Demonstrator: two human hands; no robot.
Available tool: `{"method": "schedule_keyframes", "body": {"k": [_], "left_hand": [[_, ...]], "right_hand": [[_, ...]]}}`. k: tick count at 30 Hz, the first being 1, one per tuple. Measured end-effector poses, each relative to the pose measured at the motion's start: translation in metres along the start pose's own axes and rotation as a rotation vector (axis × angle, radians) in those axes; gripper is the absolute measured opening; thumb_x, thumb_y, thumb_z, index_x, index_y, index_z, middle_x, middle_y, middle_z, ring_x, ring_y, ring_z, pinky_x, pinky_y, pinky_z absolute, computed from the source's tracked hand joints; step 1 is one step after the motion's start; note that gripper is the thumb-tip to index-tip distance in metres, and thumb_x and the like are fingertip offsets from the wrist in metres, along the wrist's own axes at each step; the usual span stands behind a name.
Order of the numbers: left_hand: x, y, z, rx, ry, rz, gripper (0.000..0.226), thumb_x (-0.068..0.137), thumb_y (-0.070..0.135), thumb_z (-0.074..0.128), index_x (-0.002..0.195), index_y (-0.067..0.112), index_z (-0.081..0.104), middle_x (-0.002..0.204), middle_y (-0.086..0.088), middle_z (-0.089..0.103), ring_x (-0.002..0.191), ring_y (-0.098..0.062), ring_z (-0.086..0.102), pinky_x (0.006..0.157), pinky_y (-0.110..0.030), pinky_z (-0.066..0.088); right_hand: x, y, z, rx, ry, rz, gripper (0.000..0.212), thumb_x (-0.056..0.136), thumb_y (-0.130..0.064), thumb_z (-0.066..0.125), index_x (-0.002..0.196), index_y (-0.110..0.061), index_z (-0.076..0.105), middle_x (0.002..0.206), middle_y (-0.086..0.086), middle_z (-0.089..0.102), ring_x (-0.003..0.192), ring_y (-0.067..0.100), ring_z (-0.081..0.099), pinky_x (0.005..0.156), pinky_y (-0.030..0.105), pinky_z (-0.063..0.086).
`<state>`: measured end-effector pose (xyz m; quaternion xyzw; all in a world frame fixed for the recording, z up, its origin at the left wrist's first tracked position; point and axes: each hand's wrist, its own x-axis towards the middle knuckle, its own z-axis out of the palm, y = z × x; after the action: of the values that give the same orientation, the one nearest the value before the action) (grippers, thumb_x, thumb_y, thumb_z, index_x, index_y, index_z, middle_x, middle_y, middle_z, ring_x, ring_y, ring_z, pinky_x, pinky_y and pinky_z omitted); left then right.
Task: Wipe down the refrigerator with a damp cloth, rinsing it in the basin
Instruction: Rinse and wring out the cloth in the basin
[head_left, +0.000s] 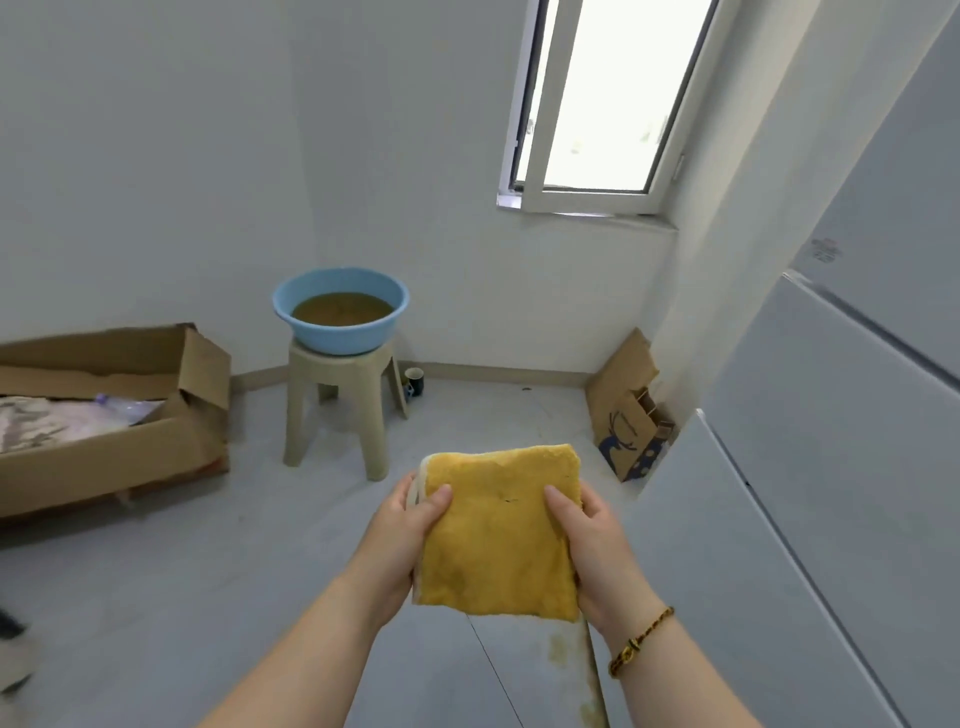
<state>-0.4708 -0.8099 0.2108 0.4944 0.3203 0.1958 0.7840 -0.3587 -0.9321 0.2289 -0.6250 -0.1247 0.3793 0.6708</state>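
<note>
Both hands (left (400, 540), right (597, 551)) gripping folded cloth (501, 535), long axis vertical

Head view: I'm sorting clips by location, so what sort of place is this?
Probably a sparse room in a home: a white refrigerator at the right, a blue basin of brownish water on a plastic stool, and an open cardboard box on the floor.

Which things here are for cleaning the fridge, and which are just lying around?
For the job: folded yellow terry cloth, held by left hand and right hand; round blue plastic basin of brownish water; beige plastic stool under it; white refrigerator.

Just lying about: open brown cardboard box; dark mug on the floor; brown paper bag against the wall.
</note>
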Motion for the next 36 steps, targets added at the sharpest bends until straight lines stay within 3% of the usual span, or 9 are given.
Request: {"method": "schedule_keyframes", "body": {"k": [3,7,11,16,19,23,26,29,36], "left_hand": [[0.032,0.012,-0.024,0.011,0.066,0.033,0.040,0.092,0.022,0.050,0.130,0.027,0.040,0.121,-0.005,0.053,0.102,-0.023,0.056,0.073,-0.034,0.051],[0.094,0.037,-0.047,-0.004,0.110,0.086,0.029,0.093,0.016,0.047,0.109,0.040,0.046,0.109,0.003,0.055,0.098,-0.020,0.055,0.070,-0.032,0.050],[0.178,0.070,-0.064,0.048,0.206,0.107,0.029,0.093,0.018,0.047,0.114,0.037,0.041,0.109,0.003,0.052,0.100,-0.022,0.052,0.077,-0.035,0.048],[0.264,0.113,-0.084,0.068,0.325,0.067,0.023,0.092,0.016,0.048,0.111,0.029,0.045,0.100,0.004,0.055,0.097,-0.022,0.053,0.074,-0.035,0.048],[0.311,0.130,-0.106,0.066,0.369,0.021,0.028,0.091,0.019,0.051,0.119,0.021,0.049,0.103,0.002,0.058,0.103,-0.024,0.053,0.086,-0.038,0.045],[0.386,0.151,-0.146,0.040,0.477,-0.030,0.036,0.090,0.026,0.052,0.124,0.014,0.049,0.109,-0.005,0.056,0.101,-0.025,0.052,0.083,-0.037,0.043],[0.443,0.167,-0.176,0.061,0.493,-0.050,0.032,0.090,0.029,0.051,0.119,0.015,0.050,0.106,-0.006,0.057,0.098,-0.024,0.053,0.073,-0.034,0.045],[0.508,0.187,-0.215,0.086,0.482,-0.052,0.022,0.091,0.028,0.050,0.111,0.019,0.051,0.099,-0.003,0.058,0.090,-0.020,0.055,0.063,-0.029,0.045],[0.640,0.205,-0.282,0.216,0.486,-0.139,0.032,0.091,0.025,0.052,0.120,0.012,0.053,0.112,-0.010,0.059,0.103,-0.028,0.056,0.083,-0.037,0.047]], "right_hand": [[0.041,-0.002,0.025,-0.008,-0.067,-0.014,0.017,0.095,-0.018,0.046,0.100,-0.031,0.055,0.108,0.004,0.061,0.099,0.026,0.060,0.076,0.041,0.053],[0.118,-0.009,0.051,-0.052,-0.114,-0.010,0.025,0.095,-0.019,0.045,0.115,-0.033,0.044,0.111,-0.002,0.055,0.099,0.022,0.057,0.072,0.035,0.053],[0.219,-0.025,0.075,-0.068,-0.157,0.066,0.038,0.094,-0.023,0.047,0.131,-0.019,0.039,0.113,0.003,0.054,0.099,0.023,0.057,0.076,0.037,0.053],[0.324,-0.052,0.113,-0.147,-0.236,0.126,0.042,0.095,-0.022,0.047,0.134,-0.022,0.034,0.114,0.000,0.051,0.104,0.023,0.054,0.084,0.040,0.050],[0.380,-0.064,0.143,-0.208,-0.259,0.166,0.037,0.095,-0.024,0.047,0.130,-0.027,0.035,0.121,0.003,0.047,0.108,0.026,0.052,0.088,0.045,0.049],[0.456,-0.069,0.195,-0.236,-0.242,0.175,0.026,0.095,-0.026,0.047,0.117,-0.029,0.034,0.107,0.000,0.048,0.098,0.022,0.053,0.083,0.041,0.050],[0.509,-0.067,0.228,-0.271,-0.182,0.174,0.020,0.093,-0.029,0.050,0.109,-0.024,0.038,0.107,0.002,0.049,0.104,0.023,0.050,0.092,0.044,0.046],[0.568,-0.065,0.268,-0.292,-0.167,0.161,0.008,0.093,-0.026,0.051,0.096,-0.022,0.044,0.101,0.001,0.053,0.094,0.017,0.052,0.083,0.034,0.048],[0.686,-0.043,0.326,-0.263,-0.088,0.253,0.010,0.095,-0.017,0.047,0.099,-0.025,0.042,0.096,-0.008,0.052,0.094,0.015,0.051,0.086,0.034,0.044]]}}
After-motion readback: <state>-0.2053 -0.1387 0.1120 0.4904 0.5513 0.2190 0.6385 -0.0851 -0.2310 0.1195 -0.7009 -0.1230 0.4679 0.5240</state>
